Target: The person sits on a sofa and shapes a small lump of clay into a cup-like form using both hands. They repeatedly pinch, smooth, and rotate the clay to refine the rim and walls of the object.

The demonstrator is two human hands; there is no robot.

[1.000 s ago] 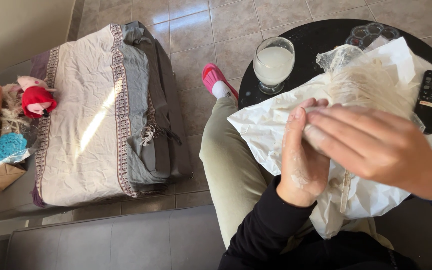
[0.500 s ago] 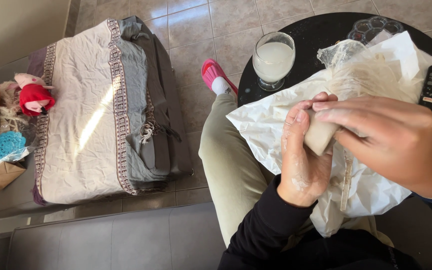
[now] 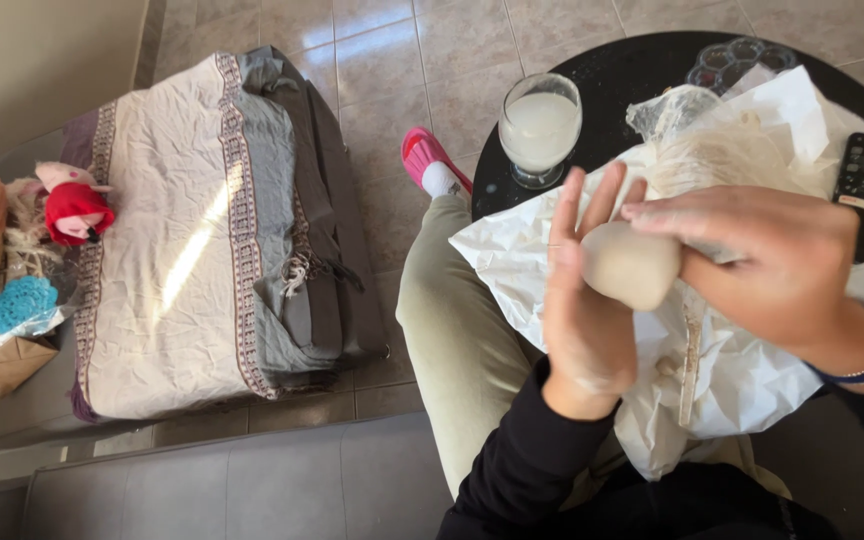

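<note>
Dough lump [image 3: 630, 264] pressed between left hand [image 3: 584, 310] open fingers [image 3: 564, 215], right hand [image 3: 767, 268].

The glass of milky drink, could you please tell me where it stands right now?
In the head view, the glass stands upper centre on the black round table's left edge, beside the white paper and above the left hand.

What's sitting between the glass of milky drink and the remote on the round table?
In the head view, between the glass and the remote lies crumpled white paper with a clear plastic bag bunched on top of it.
</note>
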